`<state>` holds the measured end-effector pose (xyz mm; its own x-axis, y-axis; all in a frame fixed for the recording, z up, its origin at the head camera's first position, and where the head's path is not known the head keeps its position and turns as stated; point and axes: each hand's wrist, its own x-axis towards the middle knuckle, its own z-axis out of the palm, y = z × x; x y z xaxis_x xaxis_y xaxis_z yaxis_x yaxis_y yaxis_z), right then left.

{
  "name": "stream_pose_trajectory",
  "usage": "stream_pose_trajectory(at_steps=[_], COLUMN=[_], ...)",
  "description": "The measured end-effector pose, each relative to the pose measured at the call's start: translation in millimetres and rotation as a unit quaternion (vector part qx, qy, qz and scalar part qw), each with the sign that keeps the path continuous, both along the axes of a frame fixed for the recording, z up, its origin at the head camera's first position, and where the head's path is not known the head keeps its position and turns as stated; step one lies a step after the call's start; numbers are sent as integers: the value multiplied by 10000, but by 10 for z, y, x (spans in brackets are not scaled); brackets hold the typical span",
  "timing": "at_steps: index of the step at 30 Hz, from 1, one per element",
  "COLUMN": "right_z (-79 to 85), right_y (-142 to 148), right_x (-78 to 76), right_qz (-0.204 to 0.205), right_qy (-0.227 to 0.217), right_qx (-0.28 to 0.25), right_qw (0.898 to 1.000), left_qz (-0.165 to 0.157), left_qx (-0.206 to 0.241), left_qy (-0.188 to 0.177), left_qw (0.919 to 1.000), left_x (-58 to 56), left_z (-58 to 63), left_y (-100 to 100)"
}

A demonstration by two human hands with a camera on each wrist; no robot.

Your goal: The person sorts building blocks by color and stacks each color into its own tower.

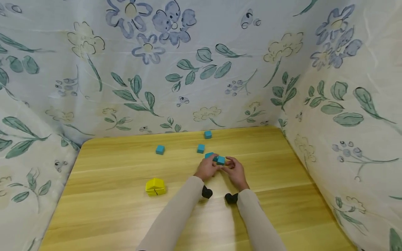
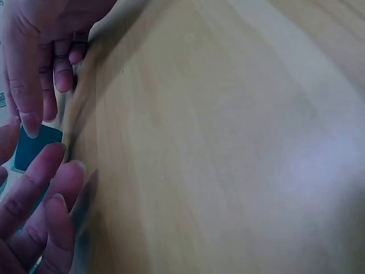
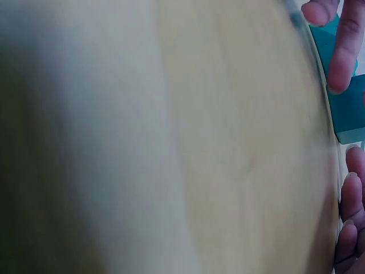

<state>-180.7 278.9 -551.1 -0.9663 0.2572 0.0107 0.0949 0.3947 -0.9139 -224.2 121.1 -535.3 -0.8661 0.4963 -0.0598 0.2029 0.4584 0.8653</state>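
Note:
Both hands meet over small blue blocks on the right half of the wooden table. The right hand (image 1: pixel 235 172) holds a blue cube (image 1: pixel 221 160) between thumb and fingers, its tips right at the cube's right side. From the left, the left hand (image 1: pixel 208 168) curls its fingers about the same cube; in the right wrist view one left fingertip (image 3: pixel 339 80) lies against the cube (image 3: pixel 348 111). Another blue block (image 1: pixel 208 155) shows just behind the left hand, partly hidden by it. The left wrist view shows fingers of both hands around the cube (image 2: pixel 35 149).
Three more blue cubes lie apart farther back: one at the left (image 1: pixel 160 150), one nearer the hands (image 1: pixel 201 148), one by the back edge (image 1: pixel 208 134). Yellow blocks (image 1: pixel 155 187) sit together left of the arms. Flowered cloth (image 1: pixel 194 69) surrounds the table (image 1: pixel 110 216).

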Motion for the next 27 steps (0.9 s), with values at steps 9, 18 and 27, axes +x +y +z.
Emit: stream_pose_trajectory(at_steps=[9,18,27], right_z=[8,12,59], right_y=[-15,27,-40], right_x=[-50,-38,82], right_qz=[240,324,566], right_qy=[-79,-120,-203], right_qx=[245,231,187], right_qw=[9994,9991,9980], left_qz=[95,220,346], left_qx=[-5,88,406], left_qy=[-150,-59,479], left_qw=[9998,9997,9974], left_x=[-20,19,218], left_z=[-105,-108,-174], left_y=[-37,-23,-135])
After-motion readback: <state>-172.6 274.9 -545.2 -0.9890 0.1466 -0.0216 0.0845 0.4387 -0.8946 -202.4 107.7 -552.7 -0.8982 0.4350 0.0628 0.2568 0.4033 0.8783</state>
